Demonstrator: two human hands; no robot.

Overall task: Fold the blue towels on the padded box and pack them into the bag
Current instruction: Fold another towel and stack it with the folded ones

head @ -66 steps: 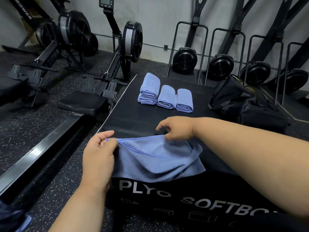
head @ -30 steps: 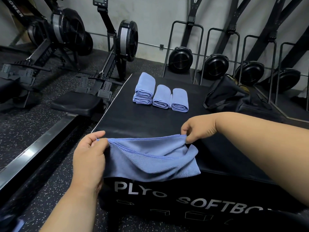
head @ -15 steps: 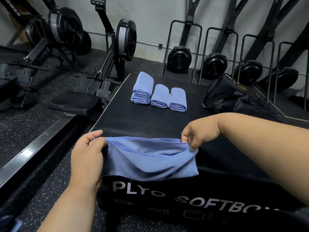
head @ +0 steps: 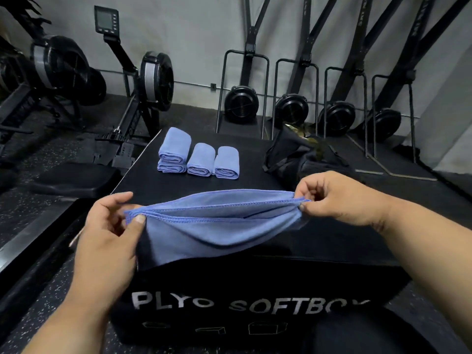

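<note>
Blue towel point(head: 217, 226) doubled over, stretched between both hands above the near edge of the padded box point(head: 255, 277), lower part sagging over the front face. Left hand point(head: 112, 231) pinching the left corners, thumb on top of the stitched edge, fingers spread behind. Right hand point(head: 332, 198) pinching the right corners between thumb and curled fingers, wrist bent inward. Further back on the worktop: four folded towels point(head: 199, 159), two stacked at left, two side by side, well apart from the held one. Black bag point(head: 301, 154) to the right of them, slumped. Rowing machines point(head: 143, 80) at left, fan units point(head: 241, 103) along the wall. Compared with half a second ago: towel raised higher and pulled tauter, hands further apart, upper edges drawn level.
</note>
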